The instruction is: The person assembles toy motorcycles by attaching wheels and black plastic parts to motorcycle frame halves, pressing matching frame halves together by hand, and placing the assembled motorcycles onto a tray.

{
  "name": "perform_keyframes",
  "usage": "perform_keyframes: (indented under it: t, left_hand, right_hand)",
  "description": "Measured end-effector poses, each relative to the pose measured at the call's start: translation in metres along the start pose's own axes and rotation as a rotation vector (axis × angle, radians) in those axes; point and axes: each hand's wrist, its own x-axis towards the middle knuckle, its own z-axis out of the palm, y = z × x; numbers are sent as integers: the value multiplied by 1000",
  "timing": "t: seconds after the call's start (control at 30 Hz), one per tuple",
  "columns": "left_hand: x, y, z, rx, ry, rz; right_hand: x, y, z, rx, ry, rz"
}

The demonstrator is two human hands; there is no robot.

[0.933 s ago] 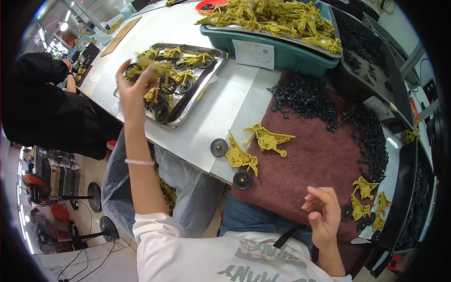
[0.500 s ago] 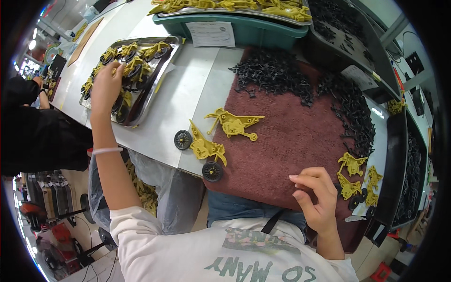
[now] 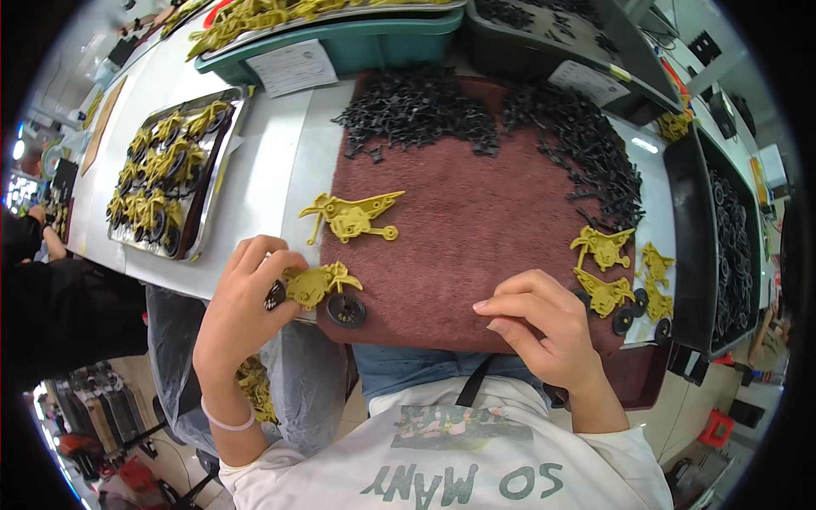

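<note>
My left hand (image 3: 246, 310) is closed round the rear of a yellow plastic toy motorcycle half (image 3: 311, 287), at the left edge of the maroon cloth. One black spoked wheel shows between the fingers, and another black wheel (image 3: 346, 311) sits at the piece's other end. Just beyond lies a yellow motorcycle half without wheels (image 3: 353, 216), flat on the cloth. Over the front of the cloth, my right hand (image 3: 548, 333) has its thumb and fingers drawn together. Whatever it may hold is too small to make out.
Small black parts (image 3: 416, 110) are heaped along the cloth's far and right edges. A metal tray (image 3: 202, 223) of wheeled motorcycles stands left. More yellow halves (image 3: 603, 293) lie at right beside a black bin (image 3: 693, 255) of wheels. A green bin (image 3: 374, 53) stands behind.
My left hand has come from the metal tray to the wheeled motorcycle half and closed on it. My right hand stays over the cloth's front. The whole view has shifted.
</note>
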Motion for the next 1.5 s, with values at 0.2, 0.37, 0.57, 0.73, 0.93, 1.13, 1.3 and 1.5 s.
perform_keyframes:
  t: [0.2, 0.37, 0.57, 0.73, 0.93, 1.13, 1.3, 1.5]
  left_hand:
    - [23, 50, 12, -323, 5, 49]
    - [65, 85, 51, -86, 138, 238]
    - [116, 50, 29, -198, 212, 104]
    - [146, 22, 40, 43, 268, 71]
    - [147, 27, 41, -24, 229, 10]
    - [116, 54, 29, -312, 341, 56]
    - [42, 68, 42, -563, 464, -114]
    - [-12, 80, 70, -1182, 295, -273]
  right_hand:
    - [-7, 8, -14, -35, 66, 31]
    - [-7, 1, -24, -55, 75, 32]
    - [-21, 13, -56, -170, 149, 91]
    - [-5, 21, -85, -213, 178, 113]
    - [33, 45, -114, -409, 159, 67]
    - [81, 89, -102, -754, -48, 310]
    - [78, 96, -99, -774, -154, 150]
    - [64, 59, -88, -519, -25, 235]
